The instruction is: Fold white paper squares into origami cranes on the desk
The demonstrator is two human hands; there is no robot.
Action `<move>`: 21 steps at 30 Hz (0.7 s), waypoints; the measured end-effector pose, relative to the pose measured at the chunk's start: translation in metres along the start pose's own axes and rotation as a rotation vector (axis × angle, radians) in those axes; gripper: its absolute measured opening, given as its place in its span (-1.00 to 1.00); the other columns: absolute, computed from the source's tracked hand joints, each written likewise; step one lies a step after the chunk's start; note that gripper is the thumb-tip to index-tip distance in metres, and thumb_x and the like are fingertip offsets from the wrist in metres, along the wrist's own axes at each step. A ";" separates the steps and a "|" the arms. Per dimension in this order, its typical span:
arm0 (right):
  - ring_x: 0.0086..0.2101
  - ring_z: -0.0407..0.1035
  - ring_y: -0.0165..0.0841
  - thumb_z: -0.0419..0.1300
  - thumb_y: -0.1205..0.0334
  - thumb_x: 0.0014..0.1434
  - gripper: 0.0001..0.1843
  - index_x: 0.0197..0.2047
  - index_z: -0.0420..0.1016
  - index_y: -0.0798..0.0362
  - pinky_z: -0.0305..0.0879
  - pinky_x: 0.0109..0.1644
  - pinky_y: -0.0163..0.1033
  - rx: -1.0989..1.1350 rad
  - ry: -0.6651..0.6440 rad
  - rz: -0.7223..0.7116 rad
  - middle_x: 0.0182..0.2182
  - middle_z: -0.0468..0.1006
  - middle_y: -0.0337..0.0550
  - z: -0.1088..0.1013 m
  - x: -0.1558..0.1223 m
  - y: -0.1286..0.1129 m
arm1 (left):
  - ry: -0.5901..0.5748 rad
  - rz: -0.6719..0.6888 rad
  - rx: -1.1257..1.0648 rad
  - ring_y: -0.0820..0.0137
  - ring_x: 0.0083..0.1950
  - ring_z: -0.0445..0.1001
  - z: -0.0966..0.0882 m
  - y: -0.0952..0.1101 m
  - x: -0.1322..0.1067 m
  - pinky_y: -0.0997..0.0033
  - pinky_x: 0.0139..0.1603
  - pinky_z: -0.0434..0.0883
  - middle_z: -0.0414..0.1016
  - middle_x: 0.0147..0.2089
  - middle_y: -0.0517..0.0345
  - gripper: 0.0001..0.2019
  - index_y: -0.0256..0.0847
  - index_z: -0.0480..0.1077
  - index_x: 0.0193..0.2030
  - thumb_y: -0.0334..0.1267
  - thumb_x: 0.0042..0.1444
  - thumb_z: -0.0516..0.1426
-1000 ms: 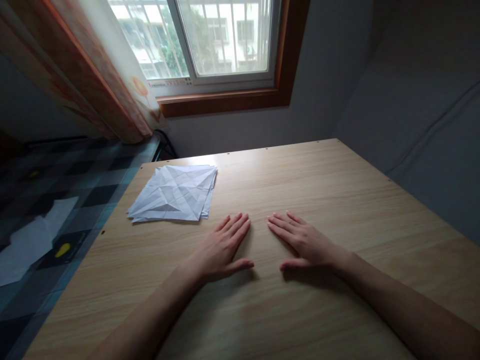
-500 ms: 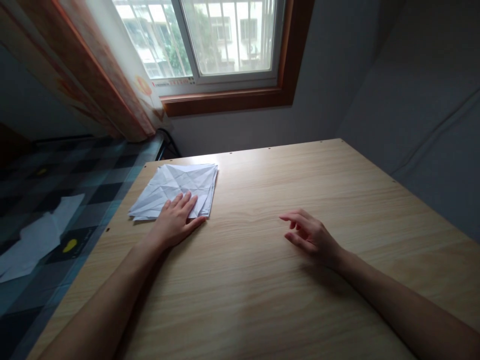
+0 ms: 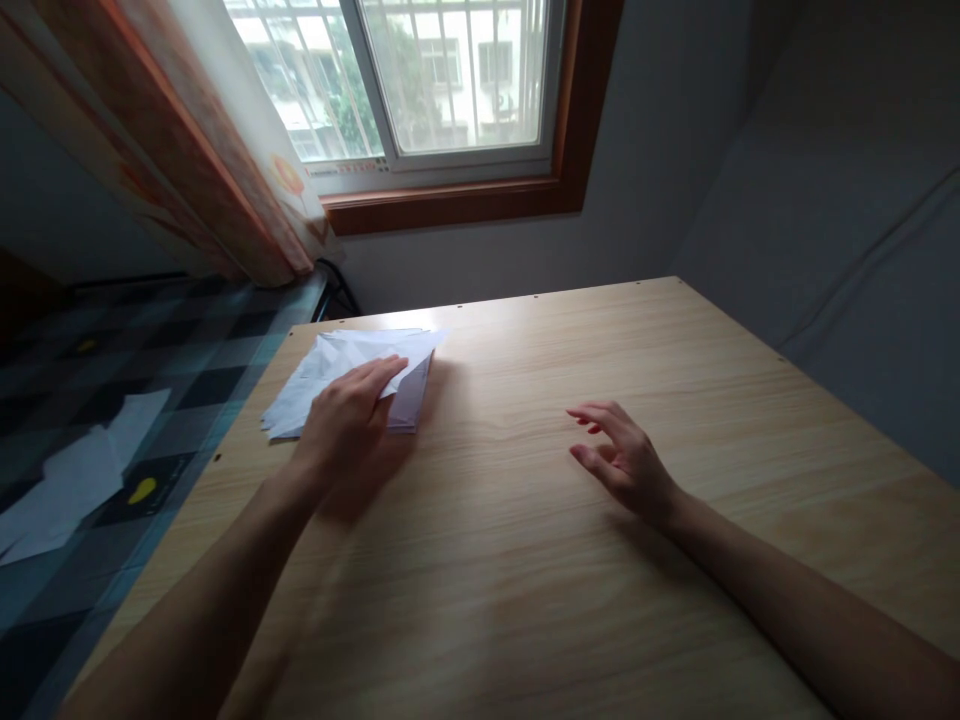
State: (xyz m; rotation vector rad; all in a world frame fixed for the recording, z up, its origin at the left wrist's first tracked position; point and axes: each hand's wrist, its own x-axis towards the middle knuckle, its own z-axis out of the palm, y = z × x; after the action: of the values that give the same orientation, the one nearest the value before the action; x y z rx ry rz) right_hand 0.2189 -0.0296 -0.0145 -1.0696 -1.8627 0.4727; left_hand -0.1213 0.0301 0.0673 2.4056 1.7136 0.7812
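Note:
My left hand (image 3: pixel 349 415) grips the near edge of a creased white paper sheet (image 3: pixel 349 360), its thumb hidden under the sheet. That sheet's near right corner is lifted off the stack of paper (image 3: pixel 409 408) below it, which lies at the table's far left. Over the middle of the wooden table, my right hand (image 3: pixel 626 455) hovers with thumb and fingers apart, holding nothing.
The light wooden table (image 3: pixel 510 560) fills most of the view. To its left is a bed with a checked cover (image 3: pixel 45 620), where loose white paper (image 3: pixel 82 485) lies. A curtain (image 3: pixel 187 130) hangs beside the window (image 3: pixel 457 90) behind the table.
My left hand has gone from lying flat on the stack to raising the top sheet's near edge. My right hand has opened slightly and barely moved.

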 end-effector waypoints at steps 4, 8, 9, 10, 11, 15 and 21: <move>0.11 0.29 -0.06 0.24 -0.08 0.15 -0.38 0.22 0.22 -0.09 0.34 0.09 0.10 0.166 0.238 0.180 0.16 0.30 0.05 0.000 0.003 0.014 | 0.030 -0.126 -0.866 0.10 0.06 0.52 -0.003 0.074 0.006 0.12 0.12 0.43 0.61 -0.13 -0.03 -0.62 -0.30 0.49 -0.01 -0.06 0.20 0.10; 0.24 0.15 0.07 0.27 -0.34 -0.04 0.00 0.32 -0.02 -0.13 0.25 0.18 0.18 0.420 0.374 0.342 0.33 0.01 0.16 -0.009 0.009 0.031 | 0.118 -0.367 -1.540 0.16 0.02 0.55 0.005 0.117 0.014 0.09 0.09 0.48 0.59 -0.10 -0.05 -0.72 -0.34 0.45 -0.01 -0.25 0.24 0.04; 0.24 0.15 0.08 0.28 -0.36 -0.08 0.06 0.34 -0.07 -0.14 0.25 0.18 0.19 0.455 0.383 0.371 0.35 -0.04 0.17 -0.012 0.011 0.034 | 0.118 -0.435 -1.607 0.17 0.02 0.55 0.009 0.120 0.017 0.08 0.09 0.49 0.59 -0.10 -0.05 -0.72 -0.35 0.44 -0.01 -0.28 0.25 0.03; 0.24 0.16 0.08 0.29 -0.37 -0.10 0.09 0.34 -0.11 -0.15 0.26 0.17 0.20 0.475 0.390 0.393 0.35 -0.07 0.18 -0.014 0.012 0.037 | 0.117 -0.505 -1.650 0.17 0.01 0.55 0.015 0.120 0.019 0.07 0.09 0.49 0.59 -0.11 -0.06 -0.73 -0.36 0.43 -0.01 -0.30 0.26 0.01; 0.24 0.15 0.07 0.30 -0.36 -0.10 0.10 0.35 -0.13 -0.14 0.26 0.17 0.20 0.475 0.394 0.411 0.35 -0.07 0.20 -0.015 0.014 0.039 | 0.120 -0.575 -1.666 0.16 0.01 0.55 0.023 0.118 0.021 0.06 0.09 0.49 0.58 -0.12 -0.08 -0.73 -0.37 0.42 -0.01 -0.31 0.26 0.00; 0.22 0.16 0.04 0.37 -0.14 -0.06 0.04 0.35 -0.07 -0.09 0.26 0.17 0.20 0.248 0.396 0.415 0.32 0.03 0.19 -0.014 0.013 0.041 | 0.074 -0.690 -1.438 0.10 0.05 0.53 0.058 0.093 0.023 0.02 0.11 0.46 0.55 -0.05 -0.22 -0.70 -0.44 0.39 0.02 -0.33 0.22 0.01; 0.25 0.09 0.04 0.28 0.18 0.06 -0.25 0.29 0.17 0.03 0.11 0.29 0.22 -0.400 0.186 0.221 0.25 0.18 0.15 -0.015 0.008 0.038 | 0.264 -0.177 -0.542 0.08 0.48 -0.10 0.079 0.056 0.003 -0.08 0.44 -0.08 0.01 0.45 -0.07 -0.33 -0.16 0.12 0.33 -0.31 0.08 0.22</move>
State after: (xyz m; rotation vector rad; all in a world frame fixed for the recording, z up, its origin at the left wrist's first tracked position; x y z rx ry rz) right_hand 0.2483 -0.0036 -0.0284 -1.5416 -1.7197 0.1168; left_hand -0.0374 0.0293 0.0198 1.8303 1.5059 1.3716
